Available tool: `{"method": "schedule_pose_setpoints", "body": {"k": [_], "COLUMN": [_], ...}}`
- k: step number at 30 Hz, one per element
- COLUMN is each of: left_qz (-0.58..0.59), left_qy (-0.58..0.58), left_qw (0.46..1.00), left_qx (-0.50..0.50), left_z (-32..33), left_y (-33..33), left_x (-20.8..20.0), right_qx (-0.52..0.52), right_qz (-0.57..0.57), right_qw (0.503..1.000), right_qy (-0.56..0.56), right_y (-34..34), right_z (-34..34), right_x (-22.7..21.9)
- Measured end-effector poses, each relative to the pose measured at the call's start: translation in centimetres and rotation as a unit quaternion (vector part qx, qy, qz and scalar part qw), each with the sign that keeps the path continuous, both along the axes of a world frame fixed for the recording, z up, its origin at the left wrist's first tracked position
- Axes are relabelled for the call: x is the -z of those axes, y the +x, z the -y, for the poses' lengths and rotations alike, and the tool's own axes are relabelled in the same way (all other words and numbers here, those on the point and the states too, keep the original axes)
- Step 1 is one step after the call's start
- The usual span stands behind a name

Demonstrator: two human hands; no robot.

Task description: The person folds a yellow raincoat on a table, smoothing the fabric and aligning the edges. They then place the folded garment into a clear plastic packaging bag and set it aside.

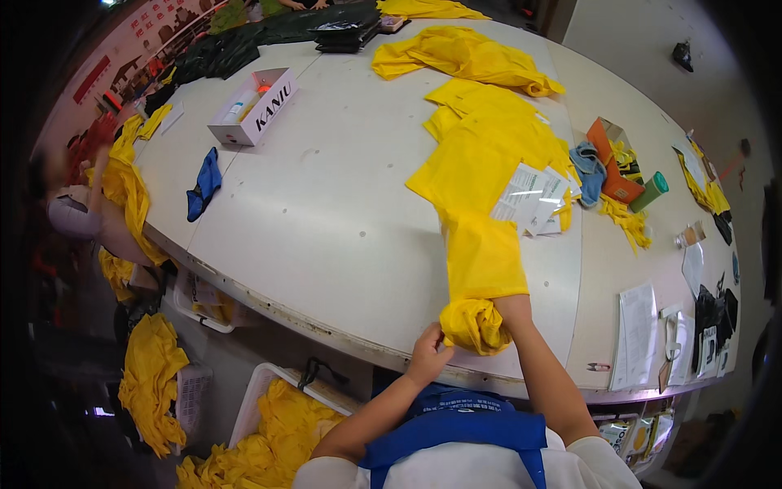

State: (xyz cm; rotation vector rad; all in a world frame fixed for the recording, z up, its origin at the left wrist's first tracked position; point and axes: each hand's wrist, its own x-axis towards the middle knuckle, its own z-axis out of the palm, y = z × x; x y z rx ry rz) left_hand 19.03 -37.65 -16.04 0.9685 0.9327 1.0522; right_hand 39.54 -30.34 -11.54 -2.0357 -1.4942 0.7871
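Note:
In front of me on the pale table lies a rolled yellow cloth bundle (475, 326), crumpled at the table's near edge. My left hand (429, 354) is closed with its fingertips pinching the bundle's left side. On the other side is my right hand (511, 310), its fingers hidden by the yellow cloth, so their grip does not show. A flat folded yellow cloth piece (486, 254) stretches away from the bundle. Beyond it several layered yellow pieces (481, 155) overlap, with printed white sheets in clear bags (525, 196) lying on their right part.
At the far left stand a white box (259, 110) with bottles and a blue cloth (204, 184). To the right are an orange box (617, 159), a green cylinder (650, 191), papers (635, 334) and small snips (599, 367). A crate of yellow cloth (277, 420) stands below; another person (85, 216) works left.

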Motion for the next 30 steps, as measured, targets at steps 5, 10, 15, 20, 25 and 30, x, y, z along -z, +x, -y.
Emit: {"method": "schedule_pose_setpoints", "body": {"k": [5,10,15,20,25,30], "left_qz": [0.246,0.289,0.33,0.274,0.21,0.235], "left_qy": [-0.339,-0.339,-0.34,-0.311,-0.287,-0.324], "left_qw": [0.905,0.846,0.84,0.855,0.894,0.887], "left_qx": [0.077,0.292,0.266,0.311,0.271,0.231], "left_z": [-2.9,-5.2,-3.8,-2.5,-1.6,-1.1], "left_y": [-1.1,-0.1,0.0,0.3,1.0,-0.2], "left_x": [-0.9,-1.5,1.1,1.9,2.5,2.6], "right_qx": [-0.045,-0.013,-0.217,-0.286,-0.2,-0.157], "right_qz": [0.017,-0.351,0.309,0.313,0.11,0.052], "right_qw": [0.999,0.929,0.89,0.876,0.968,0.98], "right_qy": [-0.005,0.115,0.254,0.228,0.106,0.109], "right_y": [-0.2,4.2,-2.2,-2.7,-0.7,-4.4], "right_z": [0.8,-1.1,0.8,0.4,-1.5,-1.1], "right_x": [1.4,10.1,0.5,-0.6,1.0,-4.1]}}
